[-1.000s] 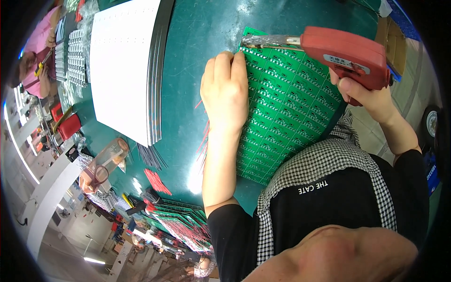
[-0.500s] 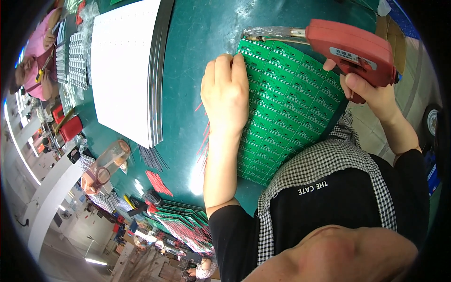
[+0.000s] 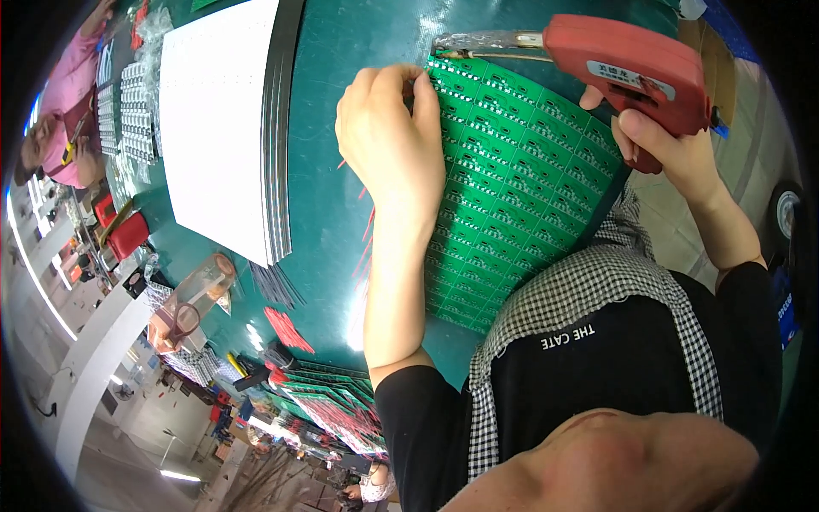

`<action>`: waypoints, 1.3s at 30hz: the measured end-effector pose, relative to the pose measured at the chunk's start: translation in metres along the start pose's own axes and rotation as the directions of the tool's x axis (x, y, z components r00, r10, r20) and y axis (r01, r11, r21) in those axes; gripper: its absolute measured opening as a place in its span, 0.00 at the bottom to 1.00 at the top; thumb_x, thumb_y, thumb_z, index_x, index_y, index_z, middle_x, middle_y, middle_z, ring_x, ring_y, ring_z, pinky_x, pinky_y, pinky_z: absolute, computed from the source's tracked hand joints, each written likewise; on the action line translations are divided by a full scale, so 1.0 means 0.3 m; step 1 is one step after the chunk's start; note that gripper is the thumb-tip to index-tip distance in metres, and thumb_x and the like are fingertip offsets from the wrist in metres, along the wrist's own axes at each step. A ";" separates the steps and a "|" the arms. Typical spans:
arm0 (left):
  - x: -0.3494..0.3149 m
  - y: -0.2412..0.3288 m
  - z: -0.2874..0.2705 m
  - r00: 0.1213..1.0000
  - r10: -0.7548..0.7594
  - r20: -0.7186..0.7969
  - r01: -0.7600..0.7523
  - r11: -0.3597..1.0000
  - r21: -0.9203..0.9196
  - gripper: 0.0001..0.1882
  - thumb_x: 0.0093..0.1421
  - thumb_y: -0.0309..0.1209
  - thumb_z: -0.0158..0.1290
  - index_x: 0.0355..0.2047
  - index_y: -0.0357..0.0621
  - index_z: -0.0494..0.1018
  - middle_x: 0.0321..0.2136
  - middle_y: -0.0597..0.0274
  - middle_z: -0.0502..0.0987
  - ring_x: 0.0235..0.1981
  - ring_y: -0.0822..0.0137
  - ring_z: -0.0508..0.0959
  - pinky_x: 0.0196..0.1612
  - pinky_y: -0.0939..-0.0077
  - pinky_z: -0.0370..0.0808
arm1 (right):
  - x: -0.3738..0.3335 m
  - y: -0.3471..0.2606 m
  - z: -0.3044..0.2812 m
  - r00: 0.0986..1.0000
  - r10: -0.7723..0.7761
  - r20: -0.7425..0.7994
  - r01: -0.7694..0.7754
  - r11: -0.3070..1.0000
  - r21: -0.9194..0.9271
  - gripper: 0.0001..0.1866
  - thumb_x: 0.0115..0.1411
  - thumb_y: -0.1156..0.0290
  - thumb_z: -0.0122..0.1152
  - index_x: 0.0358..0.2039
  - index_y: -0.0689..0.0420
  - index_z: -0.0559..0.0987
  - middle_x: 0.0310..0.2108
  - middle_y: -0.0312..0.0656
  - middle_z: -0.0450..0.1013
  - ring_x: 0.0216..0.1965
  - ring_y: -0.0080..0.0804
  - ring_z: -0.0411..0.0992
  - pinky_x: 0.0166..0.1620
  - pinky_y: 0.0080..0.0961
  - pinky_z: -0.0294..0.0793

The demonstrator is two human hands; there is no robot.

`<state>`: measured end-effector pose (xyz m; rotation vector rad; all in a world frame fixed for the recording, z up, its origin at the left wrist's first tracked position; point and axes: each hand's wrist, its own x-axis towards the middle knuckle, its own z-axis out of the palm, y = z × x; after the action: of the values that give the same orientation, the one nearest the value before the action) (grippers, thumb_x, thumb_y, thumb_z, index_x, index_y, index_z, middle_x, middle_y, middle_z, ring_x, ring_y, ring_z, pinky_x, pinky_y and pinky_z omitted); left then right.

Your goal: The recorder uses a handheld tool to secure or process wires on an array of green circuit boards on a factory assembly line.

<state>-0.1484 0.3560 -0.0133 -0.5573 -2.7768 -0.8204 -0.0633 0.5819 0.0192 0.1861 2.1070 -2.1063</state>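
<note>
Big red gun, one tiny corner

Right hand first: it's wrapped round the handle of the red gun, thumb along the near side and one finger poking out ahead. My guess is that holding it from the back end leaves the long nose free to lie nearly level, its tip right over the far left corner of the green circuit board.

Left hand is bent at that same corner, knuckles up, finger and thumb curled in close. Can't tell from here whether they're pinching anything, the fingertips are too hidden. Looks to me like it comes in from the side so it can work near the tip without getting under it.

The board lies flat on the green table, near end by the checked apron, which probably makes it easy to reach. A few red wires lie beside the left forearm, pretty handy I'd say.

Further left there's a stack of white sheets, then dark wires, a bunch of cut red wires and a clear bottle, all well apart from the gun.
</note>
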 end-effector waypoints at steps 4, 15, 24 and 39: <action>0.011 0.007 0.025 0.998 -0.066 0.008 0.066 0.998 0.014 0.03 0.48 0.27 0.54 0.21 0.41 0.72 0.20 0.59 0.71 0.25 0.59 0.71 0.36 0.68 0.65 | 0.005 0.002 0.003 0.999 0.004 -0.033 -0.004 1.000 0.005 0.12 0.53 0.67 0.58 0.36 0.60 0.74 0.28 0.35 0.72 0.19 0.13 0.62 0.23 0.11 0.62; 0.013 0.001 0.025 0.999 -0.028 0.025 0.027 0.999 0.031 0.04 0.49 0.26 0.53 0.21 0.40 0.71 0.19 0.60 0.70 0.24 0.60 0.71 0.44 0.63 0.63 | 0.005 0.029 -0.015 0.998 0.059 -0.022 -0.061 0.994 -0.088 0.12 0.51 0.61 0.62 0.22 0.57 0.73 0.13 0.29 0.65 0.16 0.13 0.63 0.20 0.11 0.59; 0.009 -0.001 0.021 0.998 -0.041 0.045 0.040 0.999 0.028 0.04 0.49 0.27 0.52 0.21 0.40 0.72 0.20 0.61 0.71 0.25 0.61 0.71 0.47 0.58 0.61 | 0.000 -0.005 0.010 0.994 0.101 -0.044 -0.104 0.991 -0.082 0.11 0.52 0.63 0.61 0.28 0.58 0.76 0.16 0.30 0.67 0.16 0.12 0.62 0.20 0.10 0.59; -0.007 -0.052 0.017 0.998 0.061 0.016 -0.063 0.981 0.182 0.04 0.48 0.28 0.49 0.20 0.43 0.72 0.20 0.59 0.72 0.27 0.60 0.73 0.43 0.59 0.63 | -0.025 0.008 0.006 0.998 -0.023 -0.055 0.027 0.997 0.075 0.12 0.56 0.73 0.51 0.40 0.64 0.70 0.35 0.42 0.73 0.17 0.16 0.63 0.19 0.12 0.61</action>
<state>-0.1533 0.3462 -0.0254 -0.6116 -2.7901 -0.5441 -0.0555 0.5802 0.0183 0.2288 2.0709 -2.2214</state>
